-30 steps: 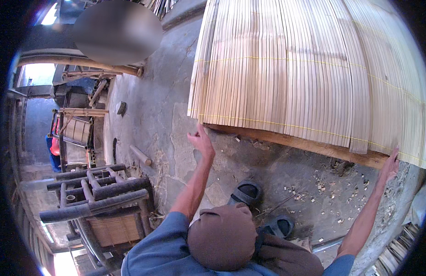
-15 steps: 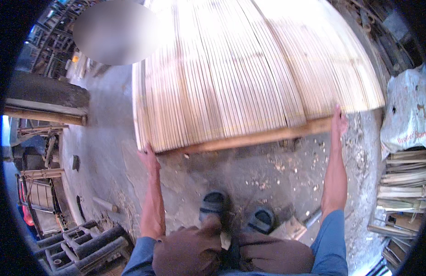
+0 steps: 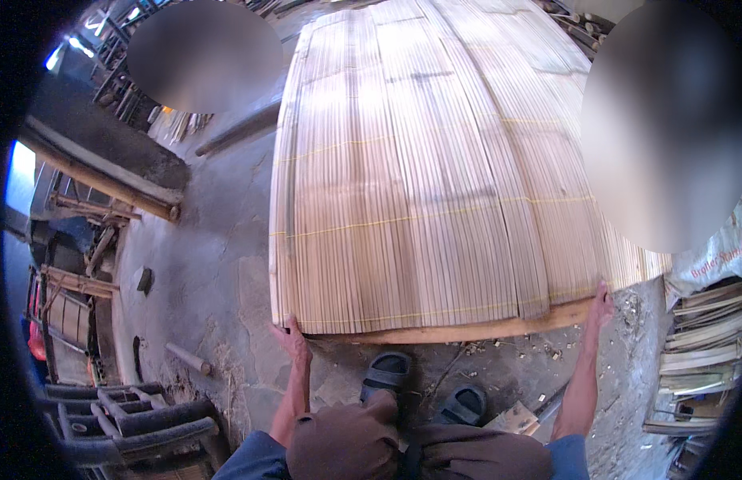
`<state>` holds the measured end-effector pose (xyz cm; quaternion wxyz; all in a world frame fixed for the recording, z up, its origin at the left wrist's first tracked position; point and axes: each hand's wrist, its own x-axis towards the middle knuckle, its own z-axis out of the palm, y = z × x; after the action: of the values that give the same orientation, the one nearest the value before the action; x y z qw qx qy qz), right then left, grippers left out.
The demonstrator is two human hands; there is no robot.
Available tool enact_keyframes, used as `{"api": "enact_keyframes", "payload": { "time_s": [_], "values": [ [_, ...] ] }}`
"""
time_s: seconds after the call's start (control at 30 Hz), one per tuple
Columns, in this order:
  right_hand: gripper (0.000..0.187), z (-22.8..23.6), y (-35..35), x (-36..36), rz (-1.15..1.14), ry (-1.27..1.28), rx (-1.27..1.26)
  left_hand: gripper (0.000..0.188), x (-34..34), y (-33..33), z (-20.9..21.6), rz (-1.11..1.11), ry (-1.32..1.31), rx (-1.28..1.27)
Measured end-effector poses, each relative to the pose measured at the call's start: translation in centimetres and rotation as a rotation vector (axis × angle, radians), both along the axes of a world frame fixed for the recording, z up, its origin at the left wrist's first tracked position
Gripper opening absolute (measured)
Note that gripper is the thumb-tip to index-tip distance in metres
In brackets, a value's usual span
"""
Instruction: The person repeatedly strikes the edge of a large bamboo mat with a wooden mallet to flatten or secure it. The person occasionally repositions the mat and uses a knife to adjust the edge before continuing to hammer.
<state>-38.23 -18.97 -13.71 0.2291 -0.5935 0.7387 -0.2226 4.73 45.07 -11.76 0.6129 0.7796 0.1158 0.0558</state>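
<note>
A wide mat of thin pale slats [image 3: 403, 200], bound with rows of yellow string, spreads before me and reaches far back. Beneath its near edge runs a light brown wooden strip [image 3: 451, 331]. My left hand [image 3: 292, 342] is closed on the mat's near left corner. Toward the right end of the near edge, my right hand [image 3: 601, 306] grips the mat close to the end of the strip. The undersides of both grips are hidden. Past my right hand, the mat's right corner sticks out a little.
My sandalled feet [image 3: 387, 373] are on the concrete floor [image 3: 203, 296], below the near edge. A dark bamboo rack [image 3: 131, 424] stands at lower left. Bundled slats [image 3: 703, 336] and a white sack [image 3: 711, 268] line the right side. Wood chips lie about. Two blurred patches hide parts.
The mat's near edge and both hands now sit lower in view, nearer my feet. More of the mat's far part shows. Both hands keep their hold.
</note>
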Motion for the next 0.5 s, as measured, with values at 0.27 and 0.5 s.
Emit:
{"api": "enact_keyframes", "payload": {
  "time_s": [0.27, 0.5],
  "values": [
    [0.073, 0.9, 2.2, -2.6, -0.01, 0.033, 0.032, 0.099, -1.8, 1.9, 1.1, 0.021, 0.118, 0.107],
    [0.068, 1.7, 2.5, -3.4, 0.037, -0.432, 0.042, 0.106, -0.4, 4.3, -1.1, -0.098, 0.198, -0.082]
  ]
}}
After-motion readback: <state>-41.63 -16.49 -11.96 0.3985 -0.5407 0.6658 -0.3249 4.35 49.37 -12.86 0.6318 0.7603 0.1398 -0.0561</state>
